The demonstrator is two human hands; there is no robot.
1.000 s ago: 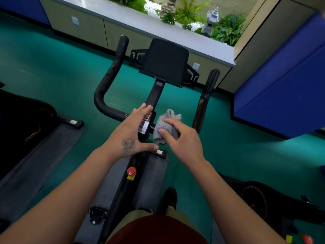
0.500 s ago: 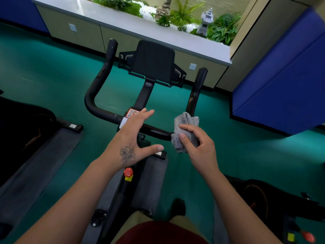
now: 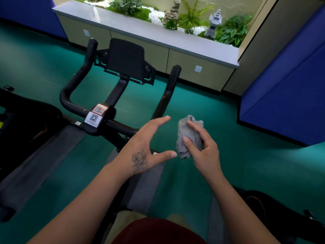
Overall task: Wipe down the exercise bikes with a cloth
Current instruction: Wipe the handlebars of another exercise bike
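Both hands have come off the handlebar (image 3: 98, 118) and now hover right of it. Right hand (image 3: 204, 148) grips the bunched grey cloth (image 3: 186, 136); left hand (image 3: 146, 148) is spread, holding nothing.

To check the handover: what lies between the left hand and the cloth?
Nothing: in the head view only green floor shows between left hand and cloth.

Your cloth (image 3: 190, 136) is grey, and the exercise bike (image 3: 123, 95) before you is black. The floor (image 3: 202, 106) is teal; wall pads (image 3: 284, 95) are blue.
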